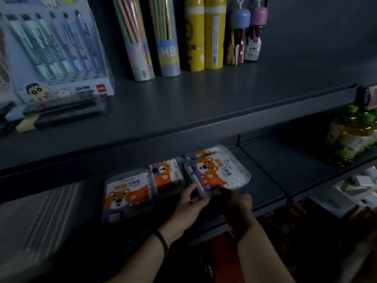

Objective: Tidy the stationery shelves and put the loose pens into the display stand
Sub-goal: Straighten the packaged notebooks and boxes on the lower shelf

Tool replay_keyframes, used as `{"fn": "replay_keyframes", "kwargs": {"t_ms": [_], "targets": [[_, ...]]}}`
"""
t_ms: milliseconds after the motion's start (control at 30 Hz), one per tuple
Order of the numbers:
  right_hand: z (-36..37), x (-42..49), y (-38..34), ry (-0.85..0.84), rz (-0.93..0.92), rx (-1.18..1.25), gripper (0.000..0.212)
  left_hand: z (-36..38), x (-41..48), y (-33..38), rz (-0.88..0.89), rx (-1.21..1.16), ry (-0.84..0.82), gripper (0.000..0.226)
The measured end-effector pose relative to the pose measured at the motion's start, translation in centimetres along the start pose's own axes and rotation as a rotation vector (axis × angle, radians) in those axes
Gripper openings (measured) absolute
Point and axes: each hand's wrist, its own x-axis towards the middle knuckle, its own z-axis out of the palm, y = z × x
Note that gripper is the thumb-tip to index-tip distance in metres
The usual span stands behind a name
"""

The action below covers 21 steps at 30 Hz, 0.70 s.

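So the left hand [190, 203] has fingers curled round the near end of a loose pen [193, 177], barrel poking toward 11 o'clock along the bear-print marker case [222, 172]. Looks light, stiff and slick, so I'd pinch mid-barrel. The right hand [237, 203] is at the case's 6 o'clock edge, too dark to call its grip. The display stand [61, 48] is well off at 10 o'clock, on the upper shelf [224, 94].

Grey pen [194, 179] slanted atop bear-print marker pack [223, 173], lower shelf [265, 176].
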Motion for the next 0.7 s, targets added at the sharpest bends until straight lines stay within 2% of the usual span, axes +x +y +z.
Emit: {"fn": "replay_keyframes", "kwargs": {"t_ms": [100, 233, 400, 467, 633, 700], "targets": [[0.8, 0.8, 0.4, 0.052, -0.057, 0.002, 0.010, 0.1, -0.1, 0.3, 0.010, 0.049, 0.013, 0.064], [0.2, 1.7, 0.1, 0.040, -0.070, -0.071, 0.015, 0.5, 0.6, 0.8, 0.057, 0.189, -0.002, 0.066], [-0.7, 2.5, -0.2, -0.133, -0.049, -0.079, 0.014, 1.0, 3.0, 1.4, 0.148, 0.392, -0.067, 0.069], [-0.5, 2.8, -0.1, -0.176, -0.047, -0.067, 0.016, 0.7, 4.9, 1.4, 0.192, 0.469, -0.048, 0.068], [-0.3, 4.6, 0.7, -0.185, -0.097, -0.055, 0.017, 0.2, 8.6, -0.3, 0.238, 0.734, 0.077, 0.085], [-0.6, 5.1, 0.9, -0.229, -0.082, -0.060, 0.024, 0.1, 10.1, -1.2, 0.282, 0.770, 0.143, 0.080]]}}
